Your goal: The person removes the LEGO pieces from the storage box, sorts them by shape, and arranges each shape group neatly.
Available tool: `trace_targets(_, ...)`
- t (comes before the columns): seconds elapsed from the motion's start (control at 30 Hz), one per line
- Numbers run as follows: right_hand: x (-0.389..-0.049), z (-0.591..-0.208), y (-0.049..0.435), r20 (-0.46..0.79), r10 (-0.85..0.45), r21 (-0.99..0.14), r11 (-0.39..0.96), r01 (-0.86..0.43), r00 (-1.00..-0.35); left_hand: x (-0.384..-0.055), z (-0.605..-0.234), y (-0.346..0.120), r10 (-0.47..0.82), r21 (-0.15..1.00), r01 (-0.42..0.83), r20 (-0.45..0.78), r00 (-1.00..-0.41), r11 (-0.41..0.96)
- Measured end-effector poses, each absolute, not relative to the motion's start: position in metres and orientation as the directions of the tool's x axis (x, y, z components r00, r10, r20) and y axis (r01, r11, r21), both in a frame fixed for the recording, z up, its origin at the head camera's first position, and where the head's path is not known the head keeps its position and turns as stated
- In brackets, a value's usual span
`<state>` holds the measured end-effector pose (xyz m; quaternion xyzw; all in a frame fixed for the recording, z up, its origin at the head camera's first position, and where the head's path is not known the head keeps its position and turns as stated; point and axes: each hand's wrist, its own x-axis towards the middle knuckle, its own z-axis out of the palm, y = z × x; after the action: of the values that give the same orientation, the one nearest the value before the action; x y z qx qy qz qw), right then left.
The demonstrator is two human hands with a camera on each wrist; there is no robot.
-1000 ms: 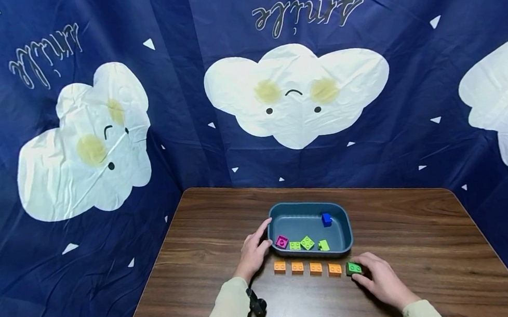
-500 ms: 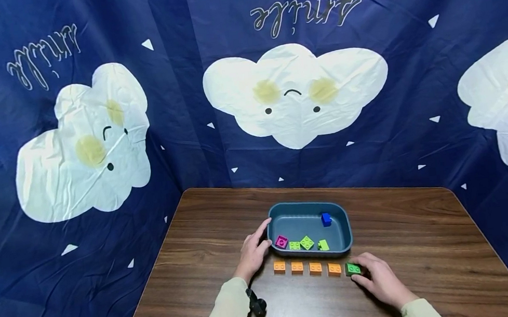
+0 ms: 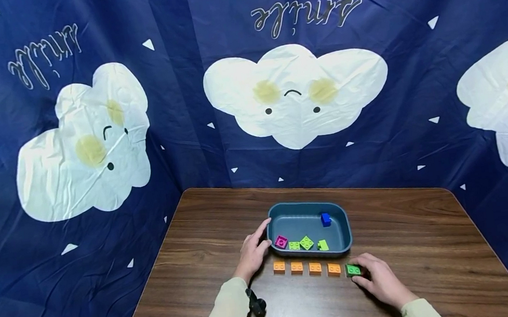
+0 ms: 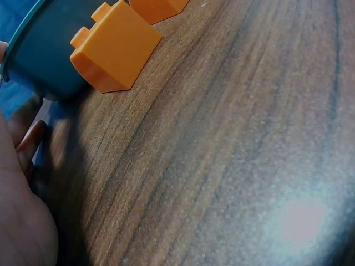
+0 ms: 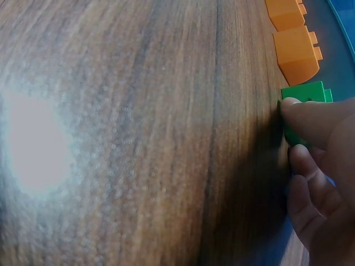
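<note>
In the head view my left hand point(image 3: 251, 253) rests at the left end of a dark teal tray point(image 3: 306, 205), index finger and thumb spread and touching its rim. My right hand point(image 3: 381, 278) pinches a green building brick point(image 3: 353, 270) between thumb and fingers on the table. That brick is at the right end of a row of orange bricks point(image 3: 315, 268) in front of the tray. In the right wrist view the thumb covers part of the green brick point(image 5: 308, 91). An orange brick point(image 4: 117, 50) and the tray wall point(image 4: 44, 55) appear close up in the left wrist view.
Inside the tray lie a blue brick point(image 3: 325, 219), a magenta brick point(image 3: 281, 241) and several lime green bricks point(image 3: 306, 242). The wooden table point(image 3: 222, 209) backs onto dark blue cloth point(image 3: 187, 150) printed with white clouds.
</note>
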<state>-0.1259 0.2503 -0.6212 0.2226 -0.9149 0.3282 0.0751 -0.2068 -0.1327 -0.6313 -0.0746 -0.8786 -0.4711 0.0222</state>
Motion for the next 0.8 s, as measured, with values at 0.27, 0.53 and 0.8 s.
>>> trace_targets(0.27,-0.1256,-0.6186,0.2499,0.259,-0.356,-0.572,0.693,-0.440,-0.898,-0.2069,-0.6315,-0.1328,0.110,0.822,0.155,0.113,-0.987,0.547)
trace_targets(0.53,-0.1262,-0.6188,0.2506,0.262,-0.361,-0.571,0.690,-0.445,-0.895,-0.2067,-0.6314,-0.1328,0.109,0.821,0.159,0.118,-0.987,0.548)
trace_targets(0.8,-0.1261,-0.6160,0.2500,0.228,-0.355,-0.582,0.697,-0.419,-0.907,-0.2056,-0.6305,-0.1329,0.110,0.825,0.152,0.109,-0.988,0.545)
